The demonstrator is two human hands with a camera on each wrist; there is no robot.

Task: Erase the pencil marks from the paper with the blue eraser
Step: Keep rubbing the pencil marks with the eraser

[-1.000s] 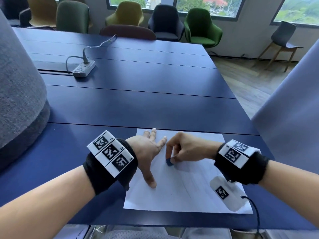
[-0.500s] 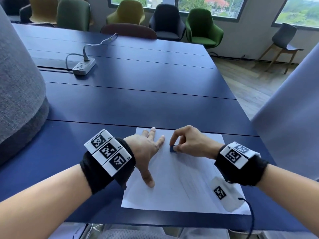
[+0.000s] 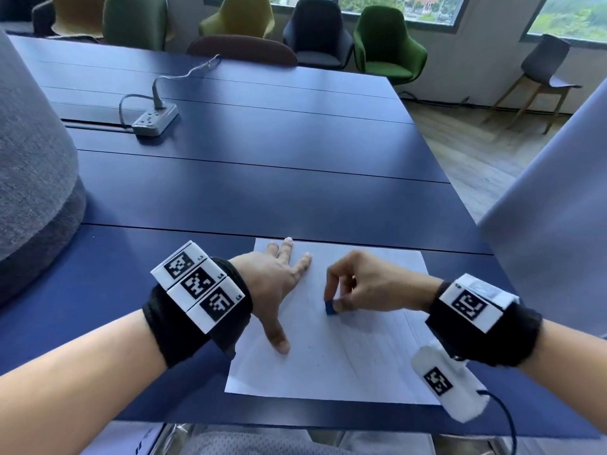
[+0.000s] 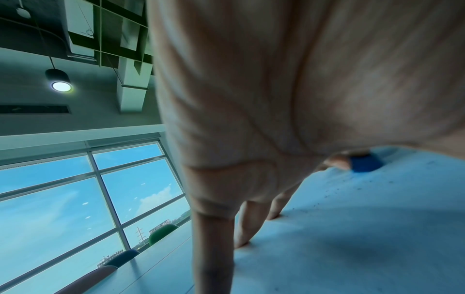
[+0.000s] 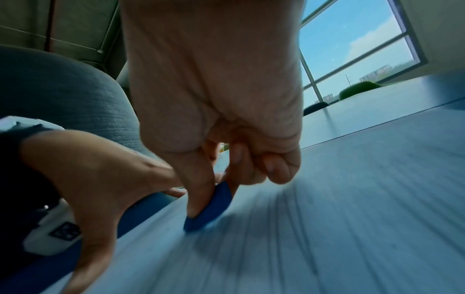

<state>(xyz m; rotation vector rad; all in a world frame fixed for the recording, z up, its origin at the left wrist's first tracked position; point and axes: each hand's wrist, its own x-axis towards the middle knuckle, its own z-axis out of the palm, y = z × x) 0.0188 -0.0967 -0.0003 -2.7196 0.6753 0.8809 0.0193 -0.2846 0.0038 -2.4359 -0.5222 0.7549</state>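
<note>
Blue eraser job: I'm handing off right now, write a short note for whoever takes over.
Right hand: pinches the blue eraser between thumb and fingers, its lower edge on the paper near the middle.
Left hand: fingers spread flat, pressing the paper's left part down against the table.
Done: erasing is underway; dark crumbs lie scattered on the sheet in the left wrist view.
Left: faint pencil lines still show on the near and right part of the sheet. Rub over those while holding the paper down, then check the whole sheet.
</note>
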